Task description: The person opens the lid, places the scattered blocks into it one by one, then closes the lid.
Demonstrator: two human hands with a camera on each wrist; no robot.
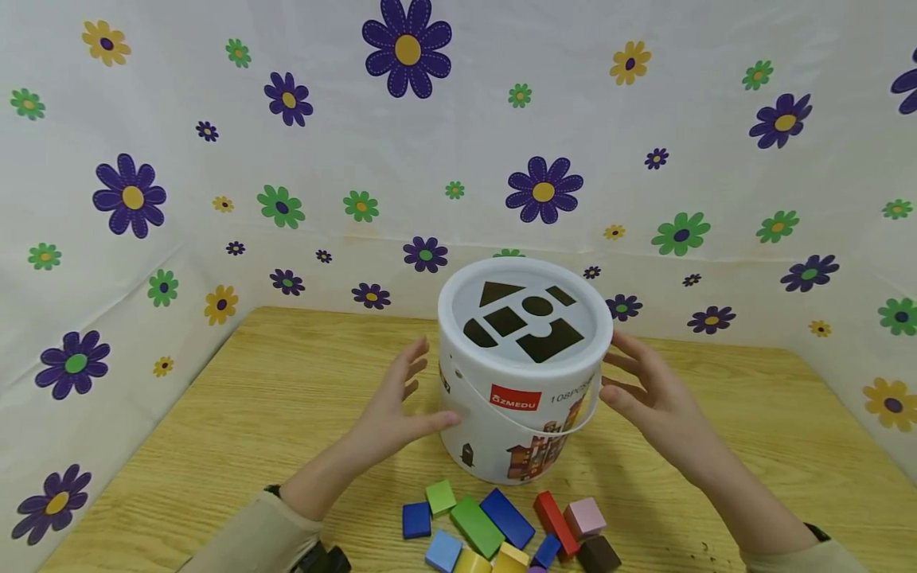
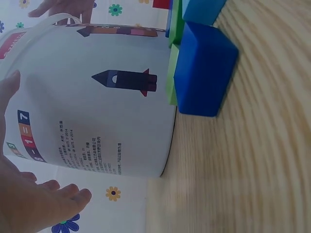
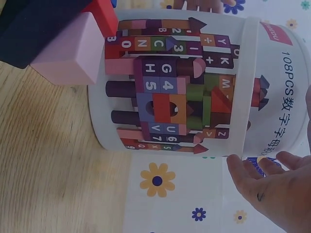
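A white lidded bucket with shape cut-outs in its lid stands upright on the wooden table. Its white handle hangs down across the front. To the bucket's left is my left hand, fingers spread, the thumb tip overlapping the bucket wall in the head view. My right hand is at the other side, its fingertips right at the wall below the lid's rim. Both hands have relaxed fingers and grip nothing. The right wrist view shows the castle picture on the bucket's side.
Several coloured blocks lie in front of the bucket, among them a green block, a dark blue block, a red block and a pink cube. Behind the table hangs a flower-printed cloth.
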